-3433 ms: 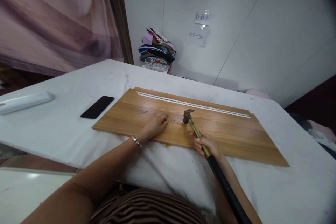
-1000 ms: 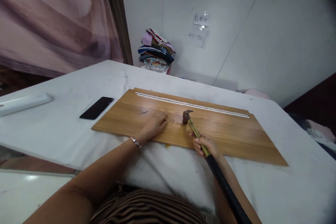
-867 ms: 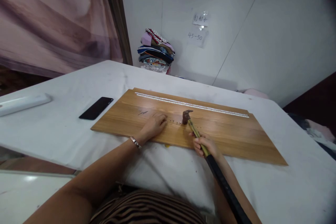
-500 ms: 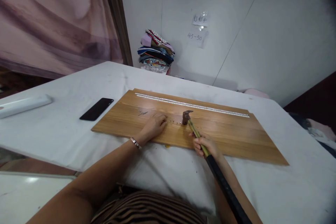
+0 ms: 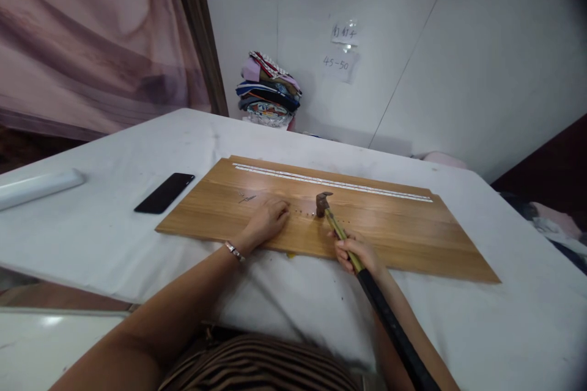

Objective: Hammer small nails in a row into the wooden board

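Note:
My right hand (image 5: 355, 252) grips a claw hammer (image 5: 338, 229) by its yellow shaft, below the rusty head. The black handle end runs back past my forearm. The hammer head is over a row of small nails (image 5: 306, 214) in the wooden board (image 5: 403, 232); whether it touches one I cannot tell. My left hand (image 5: 271, 219) rests on the board at the left end of this row, fingers curled in. What lies under those fingers is hidden. Several loose nails (image 5: 246, 198) lie on the board to the left of that hand.
Two white measuring strips (image 5: 330, 183) run along the board's far side. A black phone (image 5: 165, 193) lies left of the board on the white-covered table (image 5: 105, 165), with a white object (image 5: 41, 188) farther left. Folded clothes (image 5: 269, 91) are stacked by the wall.
The whole view has shifted slightly. My hands and the hammer show hardly any movement over the board, and the hammer head stays above the row of nails.

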The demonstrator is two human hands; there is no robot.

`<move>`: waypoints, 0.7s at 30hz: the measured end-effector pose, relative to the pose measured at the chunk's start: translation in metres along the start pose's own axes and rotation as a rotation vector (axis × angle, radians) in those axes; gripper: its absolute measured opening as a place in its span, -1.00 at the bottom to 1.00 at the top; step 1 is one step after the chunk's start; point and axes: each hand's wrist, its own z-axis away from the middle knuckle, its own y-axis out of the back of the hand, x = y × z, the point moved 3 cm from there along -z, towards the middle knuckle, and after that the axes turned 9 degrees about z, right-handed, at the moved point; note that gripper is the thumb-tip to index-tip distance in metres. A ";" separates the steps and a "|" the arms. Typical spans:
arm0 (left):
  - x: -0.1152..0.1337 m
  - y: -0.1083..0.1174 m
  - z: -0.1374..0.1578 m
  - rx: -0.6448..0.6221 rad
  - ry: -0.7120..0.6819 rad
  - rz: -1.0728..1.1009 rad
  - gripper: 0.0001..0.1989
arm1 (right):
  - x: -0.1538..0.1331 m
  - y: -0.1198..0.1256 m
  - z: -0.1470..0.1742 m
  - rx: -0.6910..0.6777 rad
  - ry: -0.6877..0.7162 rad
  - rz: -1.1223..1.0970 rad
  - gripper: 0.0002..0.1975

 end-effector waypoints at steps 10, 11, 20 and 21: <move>0.002 0.001 0.000 0.005 0.000 0.022 -0.86 | -0.002 -0.002 0.001 -0.001 0.000 -0.015 -0.68; 0.002 0.001 0.000 0.008 -0.002 0.024 -0.86 | -0.002 -0.001 0.001 0.002 -0.003 -0.012 -0.68; 0.001 0.000 -0.001 0.007 -0.003 0.021 -0.87 | -0.001 0.000 0.000 -0.008 0.003 -0.034 -0.65; 0.002 0.001 -0.001 0.004 0.002 0.020 -0.86 | -0.001 0.000 0.000 -0.010 0.002 -0.032 -0.66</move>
